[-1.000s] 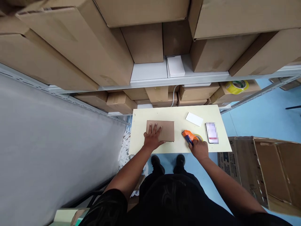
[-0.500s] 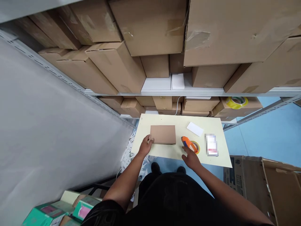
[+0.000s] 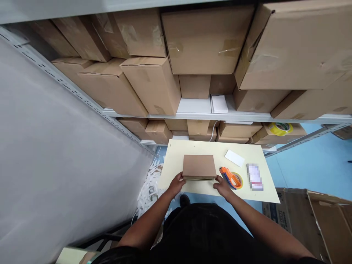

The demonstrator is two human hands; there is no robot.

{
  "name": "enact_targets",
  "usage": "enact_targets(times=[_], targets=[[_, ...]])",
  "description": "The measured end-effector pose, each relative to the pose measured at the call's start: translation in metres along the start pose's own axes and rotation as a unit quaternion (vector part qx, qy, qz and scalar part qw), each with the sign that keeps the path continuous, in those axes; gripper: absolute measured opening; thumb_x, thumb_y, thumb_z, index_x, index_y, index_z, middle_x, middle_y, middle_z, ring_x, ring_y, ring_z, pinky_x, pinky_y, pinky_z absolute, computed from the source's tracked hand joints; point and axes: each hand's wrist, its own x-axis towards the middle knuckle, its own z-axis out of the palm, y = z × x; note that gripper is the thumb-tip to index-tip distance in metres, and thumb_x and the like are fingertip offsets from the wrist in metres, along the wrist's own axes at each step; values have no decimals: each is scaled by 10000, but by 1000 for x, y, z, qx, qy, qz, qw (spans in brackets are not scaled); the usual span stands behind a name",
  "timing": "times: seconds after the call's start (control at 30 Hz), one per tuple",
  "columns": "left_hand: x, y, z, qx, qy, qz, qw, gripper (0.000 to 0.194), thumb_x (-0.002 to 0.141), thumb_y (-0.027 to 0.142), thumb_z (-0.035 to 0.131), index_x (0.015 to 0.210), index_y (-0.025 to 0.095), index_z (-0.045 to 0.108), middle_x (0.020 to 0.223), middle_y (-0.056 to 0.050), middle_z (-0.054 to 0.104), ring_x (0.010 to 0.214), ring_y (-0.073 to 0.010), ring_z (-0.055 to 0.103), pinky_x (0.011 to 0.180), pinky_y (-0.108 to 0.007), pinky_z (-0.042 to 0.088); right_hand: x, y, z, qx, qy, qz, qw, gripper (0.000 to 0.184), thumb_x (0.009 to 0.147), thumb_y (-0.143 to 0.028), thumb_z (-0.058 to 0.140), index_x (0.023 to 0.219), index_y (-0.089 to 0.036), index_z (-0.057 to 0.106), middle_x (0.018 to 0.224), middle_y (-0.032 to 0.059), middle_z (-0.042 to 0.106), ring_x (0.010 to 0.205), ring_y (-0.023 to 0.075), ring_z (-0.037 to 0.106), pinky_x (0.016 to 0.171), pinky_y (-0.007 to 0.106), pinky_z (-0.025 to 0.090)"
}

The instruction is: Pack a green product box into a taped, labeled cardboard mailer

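both hands (image 3: 177, 184) grip near edge, flat cardboard box (image 3: 199, 166) between.

**Flat cardboard box at the near edge**

I see a small brown cardboard box (image 3: 199, 166), closed and plain-topped, lying flat and square on the pale yellow worktop (image 3: 176, 157), close to its near edge, left of centre.
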Motion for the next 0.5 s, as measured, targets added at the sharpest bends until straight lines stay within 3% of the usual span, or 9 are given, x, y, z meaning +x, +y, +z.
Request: enact_targets(times=[0.2, 0.33, 0.5], targets=[[9, 24, -29, 74, -9, 67, 995, 616, 793, 194, 630, 1409, 212, 626, 1240, -73, 676, 1171, -252, 631, 1034, -385, 506, -7, -41, 3, 43, 83, -45, 995, 540, 667, -269, 606, 1197, -231, 706, 1225, 83, 728, 1226, 327, 638, 1007, 408, 523], [28, 34, -29, 118, -12, 81, 990, 606, 832, 199, 592, 1438, 179, 593, 1243, -91, 651, 1155, -247, 619, 1046, -375, 491, 10, -58, 7, -2, 91, -45, 995, 583, 724, -310, 591, 1295, -226, 667, 1207, 68, 728, 1127, 284, 664, 992, 393, 517], [41, 35, -30, 153, -8, 92, 984, 606, 917, 289, 554, 1504, 144, 528, 1316, -139, 617, 1236, -262, 597, 1123, -385, 435, 22, -60, 12, -86, 111, -45, 989, 557, 777, -328, 570, 1321, -235, 645, 1204, 70, 723, 1069, 257, 666, 958, 369, 510]])
